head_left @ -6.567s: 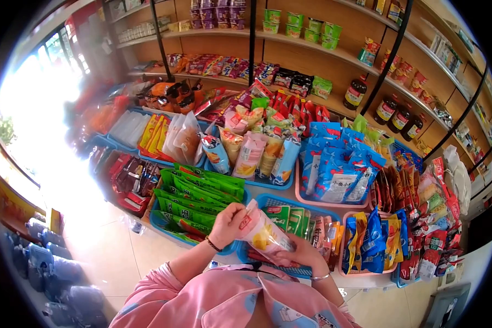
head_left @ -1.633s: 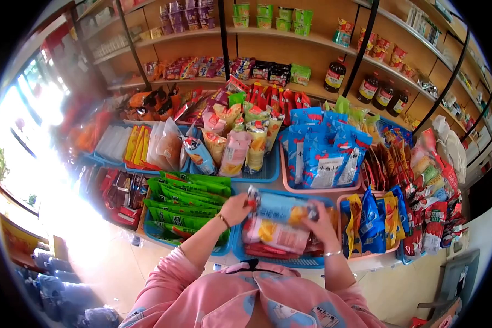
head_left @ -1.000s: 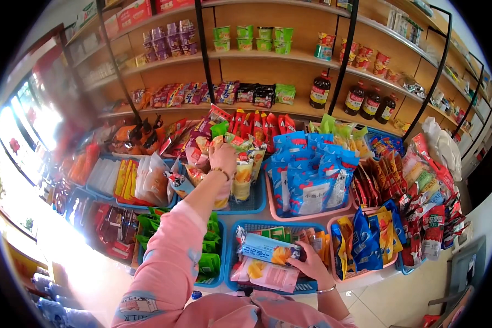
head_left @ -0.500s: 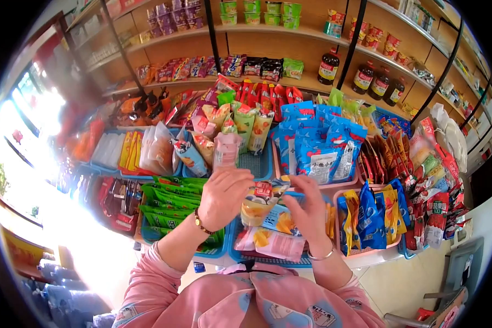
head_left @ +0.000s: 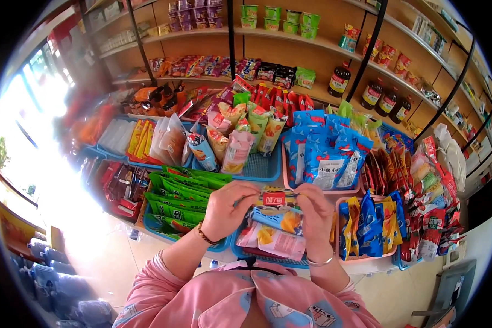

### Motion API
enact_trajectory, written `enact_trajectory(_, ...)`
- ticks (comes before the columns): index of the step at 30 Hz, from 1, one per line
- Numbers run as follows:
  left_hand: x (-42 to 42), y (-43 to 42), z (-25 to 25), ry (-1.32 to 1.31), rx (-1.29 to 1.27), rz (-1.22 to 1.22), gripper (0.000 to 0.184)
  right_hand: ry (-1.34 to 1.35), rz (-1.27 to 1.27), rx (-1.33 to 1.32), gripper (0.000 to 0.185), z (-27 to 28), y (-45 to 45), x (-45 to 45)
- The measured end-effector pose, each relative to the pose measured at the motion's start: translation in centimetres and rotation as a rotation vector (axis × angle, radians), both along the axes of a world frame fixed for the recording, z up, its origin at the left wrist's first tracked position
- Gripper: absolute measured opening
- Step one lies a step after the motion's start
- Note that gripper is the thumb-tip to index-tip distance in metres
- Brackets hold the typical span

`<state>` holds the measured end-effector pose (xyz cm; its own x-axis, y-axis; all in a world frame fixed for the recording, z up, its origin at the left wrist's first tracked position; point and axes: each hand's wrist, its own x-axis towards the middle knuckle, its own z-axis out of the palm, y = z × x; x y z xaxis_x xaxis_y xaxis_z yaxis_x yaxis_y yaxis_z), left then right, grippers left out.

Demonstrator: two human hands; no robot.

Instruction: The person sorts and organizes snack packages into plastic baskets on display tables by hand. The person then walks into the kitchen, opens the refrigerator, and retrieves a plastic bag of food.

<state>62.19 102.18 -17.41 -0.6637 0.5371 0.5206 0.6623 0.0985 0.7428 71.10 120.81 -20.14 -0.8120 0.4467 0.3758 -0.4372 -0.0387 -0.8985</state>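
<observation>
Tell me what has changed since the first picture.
The pink package, held at first, has been let go into the front basket. The blue package has come forward from the rear basket to join it. The left hand and right hand now hold a yellow package above them. The green packets stayed put.

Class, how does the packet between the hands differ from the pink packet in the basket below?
The red-labelled packet is yellow and dark; the pink packet is mostly pale pink. The red-labelled packet is between the left hand and right hand; the pink packet lies untouched. Both are printed packets.
</observation>
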Motion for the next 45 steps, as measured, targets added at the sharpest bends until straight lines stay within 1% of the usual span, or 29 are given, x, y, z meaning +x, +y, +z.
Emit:
enact_trajectory(1, 0.2, 0.1, 0.1, -0.316, 0.081, -0.032, 0.011, 0.003, 0.005, 0.005, 0.014, 0.3, -0.2, -0.2)
enact_trajectory(2, -0.3, -0.3, -0.2, -0.563, 0.126, -0.115, 0.013, -0.004, 0.051, -0.104, 0.013, 0.8, -0.5, -0.5)
enact_trajectory(3, -1.0, -0.6, -0.7, -0.558, 0.126, -0.115, 0.013, -0.010, 0.095, -0.216, 0.012, 1.0, -0.6, -0.6)
enact_trajectory(4, -1.9, -0.8, -1.3, -0.634, 0.085, -0.188, 0.015, -0.009, 0.095, -0.218, 0.012, 0.6, -0.5, -0.8)
enact_trajectory(6, -1.9, -0.7, -1.1, -0.750, 0.039, -0.252, 0.023, -0.203, 0.068, -0.299, 0.014, -0.1, -0.2, -1.4)
enact_trajectory(7, -1.6, -0.6, -0.5, -0.747, 0.037, -0.251, 0.023, -0.200, 0.069, -0.301, 0.014, 0.0, -0.2, -1.4)
enact_trajectory(9, -0.6, -0.2, 1.0, -0.348, -0.123, -0.245, 0.028, -0.350, 0.053, 0.000, 0.018, 1.5, -0.8, -1.4)
enact_trajectory(10, -0.1, 0.3, 1.2, -0.413, -0.114, -0.223, 0.023, -0.293, 0.082, 0.162, 0.020, 1.0, -1.0, -1.7)
enact_trajectory(13, -1.1, 0.2, 0.0, -0.432, -0.273, -0.135, 0.020, -0.385, 0.186, 0.033, 0.021, 1.0, -1.5, -1.9)
enact_trajectory(14, -0.9, 0.3, -0.2, -0.314, -0.208, -0.041, 0.018, -0.327, 0.286, -0.042, 0.029, -0.6, -0.5, -2.5)
enact_trajectory(15, -1.2, 0.1, -1.1, -0.313, -0.209, -0.043, 0.018, -0.327, 0.284, -0.043, 0.029, -1.6, 0.5, -2.5)
enact_trajectory(17, -2.7, -1.1, -3.3, -0.537, 0.049, 0.118, 0.016, -0.395, 0.362, -0.083, 0.037, -3.4, 2.3, -1.6)
enact_trajectory(18, -2.9, -1.8, -3.3, -0.503, 0.074, 0.223, 0.014, -0.408, 0.411, -0.079, 0.045, -4.7, 3.0, -0.4)
enact_trajectory(19, -3.1, -2.5, -3.6, -0.511, 0.097, 0.284, 0.013, -0.409, 0.413, -0.076, 0.045, -5.7, 3.1, 0.7)
enact_trajectory(21, -3.1, -4.1, -5.2, -0.521, 0.114, 0.385, 0.014, -0.398, 0.591, -0.372, 0.050, -7.3, 3.0, 2.7)
enact_trajectory(22, -2.7, -4.7, -5.7, -0.529, 0.111, 0.384, 0.014, -0.440, 0.628, -0.415, 0.054, -7.3, 2.7, 3.4)
enact_trajectory(23, -2.3, -5.2, -6.0, -0.511, 0.062, 0.440, 0.014, -0.446, 0.625, -0.422, 0.054, -7.9, 2.2, 4.0)
enact_trajectory(25, -1.2, -5.7, -6.8, -0.501, 0.002, 0.493, 0.015, -0.524, 0.582, -0.057, 0.059, -9.3, 0.5, 4.8)
enact_trajectory(27, -0.1, -6.0, -7.7, -0.524, 0.063, 0.587, 0.015, -0.454, 0.562, -0.049, 0.065, -10.0, -1.4, 4.7)
enact_trajectory(29, 0.7, -6.4, -8.3, -0.539, 0.092, 0.600, 0.014, -0.573, 0.470, -0.029, 0.064, -9.2, -2.3, 5.2)
enact_trajectory(30, 1.0, -6.5, -8.2, -0.545, 0.106, 0.597, 0.014, -0.586, 0.469, -0.146, 0.061, -8.4, -2.4, 5.1)
enact_trajectory(33, 1.4, -6.6, -8.3, -0.470, 0.064, 0.621, 0.013, -0.698, 0.470, -0.092, 0.057, -5.8, -2.0, 5.1)
enact_trajectory(35, 1.7, -6.5, -8.2, -0.165, -0.011, 0.614, 0.012, -0.656, 0.456, -0.156, 0.055, -5.8, -1.6, 5.5)
enact_trajectory(37, 1.8, -6.1, -8.6, -0.238, 0.022, 0.562, 0.014, -0.601, 0.444, -0.206, 0.054, -5.2, -1.0, 5.6)
enact_trajectory(39, 1.7, -5.4, -9.6, -0.505, 0.147, 0.449, 0.016, -0.611, 0.397, -0.312, 0.053, -4.0, -0.3, 6.1)
enact_trajectory(40, 1.5, -4.7, -9.9, -0.543, 0.193, 0.404, 0.017, -0.598, 0.368, -0.307, 0.054, -4.9, 0.2, 6.3)
enact_trajectory(41, 1.0, -4.1, -10.2, -0.556, 0.148, 0.405, 0.015, -0.593, 0.366, -0.302, 0.054, -5.1, 0.7, 6.4)
enact_trajectory(43, -0.2, -3.0, -10.3, -0.395, -0.081, 0.367, 0.014, -0.638, 0.239, -0.221, 0.060, -5.3, 1.5, 6.5)
enact_trajectory(45, -1.6, -2.5, -10.6, -0.333, -0.245, 0.290, 0.029, -0.617, 0.210, -0.158, 0.063, -5.8, 2.3, 6.5)
